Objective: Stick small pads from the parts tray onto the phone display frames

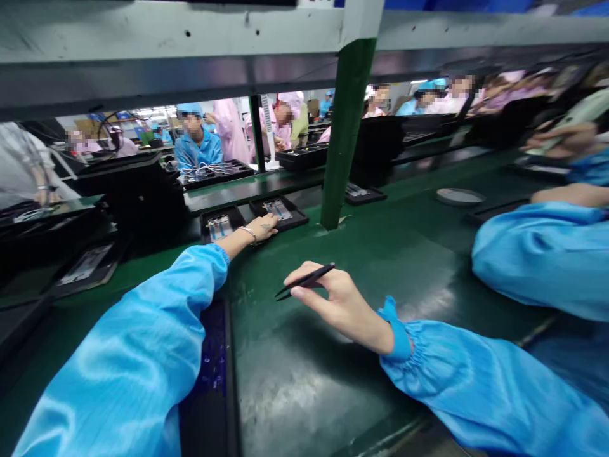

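Note:
My left hand [262, 226] reaches far forward over the green bench and rests on the near edge of a small black tray [280, 212] that carries a flat part; whether its fingers grip the tray is hidden. A second such tray [220, 225] lies just left of it. My right hand [328, 298] hovers low over the bench middle, fingers closed round black tweezers [304, 280] whose tips point left. Both arms wear blue sleeves, and a bracelet circles my left wrist.
A green post [346, 133] rises from the bench right of the trays. A co-worker's blue sleeve [537, 254] fills the right side. Black trays [85, 266] lie at left and beyond, a round disc [459, 196] at right. A dark strip [215, 374] runs under my left arm.

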